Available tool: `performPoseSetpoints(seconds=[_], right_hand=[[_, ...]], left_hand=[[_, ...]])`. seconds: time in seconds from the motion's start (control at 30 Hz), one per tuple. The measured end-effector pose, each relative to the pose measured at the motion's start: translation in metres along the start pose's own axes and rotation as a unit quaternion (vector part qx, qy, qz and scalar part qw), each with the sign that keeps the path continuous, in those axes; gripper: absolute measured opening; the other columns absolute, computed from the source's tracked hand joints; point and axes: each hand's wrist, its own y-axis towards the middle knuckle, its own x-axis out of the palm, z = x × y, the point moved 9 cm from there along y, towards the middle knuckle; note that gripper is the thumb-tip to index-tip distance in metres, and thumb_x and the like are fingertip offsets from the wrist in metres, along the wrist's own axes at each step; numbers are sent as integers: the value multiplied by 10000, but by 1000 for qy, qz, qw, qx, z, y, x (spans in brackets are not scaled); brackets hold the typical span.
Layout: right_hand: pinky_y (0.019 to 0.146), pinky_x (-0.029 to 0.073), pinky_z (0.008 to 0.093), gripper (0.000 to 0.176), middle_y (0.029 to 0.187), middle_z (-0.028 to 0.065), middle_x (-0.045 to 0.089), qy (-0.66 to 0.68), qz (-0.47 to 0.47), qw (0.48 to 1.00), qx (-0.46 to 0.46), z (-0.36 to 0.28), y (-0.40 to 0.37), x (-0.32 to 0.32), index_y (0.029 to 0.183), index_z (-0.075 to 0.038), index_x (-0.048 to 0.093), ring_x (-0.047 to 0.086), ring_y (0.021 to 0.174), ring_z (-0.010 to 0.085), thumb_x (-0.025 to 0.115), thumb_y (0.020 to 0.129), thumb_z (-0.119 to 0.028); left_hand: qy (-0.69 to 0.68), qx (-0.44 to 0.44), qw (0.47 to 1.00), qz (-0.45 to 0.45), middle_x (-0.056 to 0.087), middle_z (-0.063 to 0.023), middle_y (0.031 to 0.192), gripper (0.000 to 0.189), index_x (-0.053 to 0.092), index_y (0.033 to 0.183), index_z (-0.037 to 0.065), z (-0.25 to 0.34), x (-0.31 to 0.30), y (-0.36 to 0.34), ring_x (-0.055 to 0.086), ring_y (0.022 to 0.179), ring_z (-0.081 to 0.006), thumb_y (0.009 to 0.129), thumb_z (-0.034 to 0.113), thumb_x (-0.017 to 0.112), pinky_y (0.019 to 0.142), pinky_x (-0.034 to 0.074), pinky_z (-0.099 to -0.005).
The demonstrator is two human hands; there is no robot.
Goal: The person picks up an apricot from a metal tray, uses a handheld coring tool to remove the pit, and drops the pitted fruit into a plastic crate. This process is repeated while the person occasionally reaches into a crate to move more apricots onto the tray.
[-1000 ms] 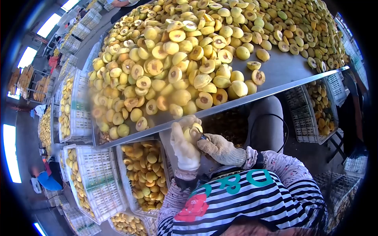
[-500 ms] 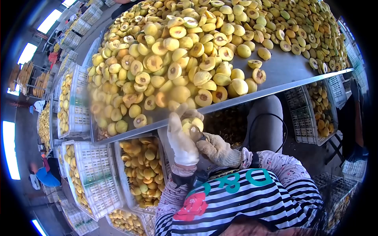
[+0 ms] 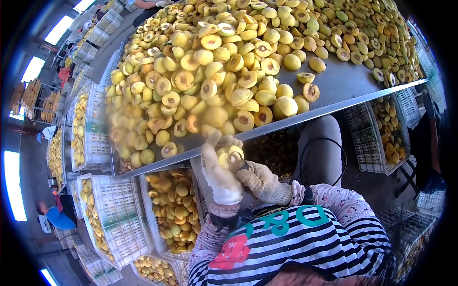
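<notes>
My left hand (image 3: 218, 174), in a whitish glove, closes around a yellow peach half (image 3: 224, 155) just below the table's front edge. Pressed against the fruit's cut face is a small pitting tool (image 3: 236, 161) with a rounded metal end. My right hand (image 3: 262, 182), in a beige knitted glove, grips its dark handle, most of which the fingers cover. Directly beyond my hands, a big heap of halved peaches (image 3: 210, 90) spreads over the metal table (image 3: 329, 90), many with the pit still showing.
A raised metal rim (image 3: 286, 123) runs along the table's near side. Peach halves fill a crate (image 3: 148, 209) by my left leg and another crate (image 3: 369, 162) at right. More crates (image 3: 114, 214) stand at left. A person in blue (image 3: 59, 217) is farther left.
The peach half has turned in my left hand, and its cut face with the tool against it shows more. My left fingers curl further over it. The view has shifted slightly.
</notes>
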Motion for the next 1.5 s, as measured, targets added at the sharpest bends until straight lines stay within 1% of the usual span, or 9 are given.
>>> performPoseSetpoints(seconds=[0.27, 0.6, 0.8, 0.9, 1.03, 1.13, 1.27, 1.4, 1.5], right_hand=[[637, 444, 283, 321, 777, 7, 591, -37, -32, 996, 69, 3, 0, 2, 1057, -44, 614, 517, 690, 101, 552, 1009, -355], [657, 446, 269, 293, 783, -7, 582, 25, -119, 992, 45, 18, 7, 3, 991, -60, 608, 518, 713, 100, 542, 1024, -343], [741, 462, 269, 311, 873, -2, 614, 50, -80, 996, -2, -1, 8, 3, 1112, -31, 625, 530, 812, 85, 576, 1018, -324], [736, 461, 277, 339, 868, -7, 605, -10, -121, 990, 69, 13, 6, 1, 1100, -35, 623, 520, 804, 87, 585, 1014, -361], [596, 432, 269, 344, 742, -11, 554, 3, -115, 993, -38, 1, 9, 2, 1021, -63, 610, 492, 650, 97, 556, 1021, -403], [449, 378, 270, 393, 628, -4, 489, 103, -177, 964, 170, 22, -6, 8, 938, -82, 570, 444, 483, 113, 502, 1030, -458], [381, 346, 265, 434, 584, 13, 470, 215, -199, 933, 208, 29, -13, 20, 874, -94, 527, 404, 404, 118, 445, 1035, -489], [404, 365, 260, 401, 608, 9, 506, 12, -82, 997, 3, 9, 7, 4, 904, -88, 573, 441, 431, 115, 484, 1028, -459], [404, 348, 251, 405, 603, -3, 502, 16, -115, 986, 119, 24, 1, 3, 910, -92, 575, 421, 434, 109, 483, 1031, -468]], left_hand=[[118, -41, 992, 25, 675, -131, 889, 367, 602, 1164, -49, 2, -6, 0, 649, 782, -204, 1055, 274, 466, 754, 560, -306], [263, -111, 939, -190, 711, -65, 811, 284, 696, 1083, -6, -4, 7, 26, 610, 663, -66, 1022, 236, 559, 530, 419, -154], [108, 44, 991, -69, 708, -102, 858, 304, 673, 1122, -35, -3, -5, 12, 639, 779, -147, 1031, 220, 535, 743, 487, -261], [163, -3, 976, -145, 709, -99, 863, 295, 665, 1149, -37, -4, -3, 16, 637, 778, -140, 1027, 200, 540, 730, 484, -249], [180, -27, 956, -231, 712, -153, 982, 311, 615, 1258, -17, 4, 13, 14, 667, 879, -188, 1022, 128, 474, 816, 540, -308], [37, 125, 970, -203, 692, -157, 1071, 348, 582, 1317, 5, 11, 12, 1, 666, 987, -229, 1003, 119, 483, 900, 562, -384], [57, 9, 991, -121, 710, -140, 1018, 320, 616, 1266, -25, -5, -8, 0, 670, 897, -227, 975, 43, 503, 838, 547, -344], [29, -121, 982, -143, 713, -149, 942, 280, 638, 1209, -39, -20, -1, 13, 677, 799, -243, 972, 38, 510, 747, 563, -341], [11, -185, 956, -229, 713, -156, 916, 273, 652, 1169, -58, -33, 3, 20, 685, 789, -251, 959, 81, 548, 735, 569, -351]])
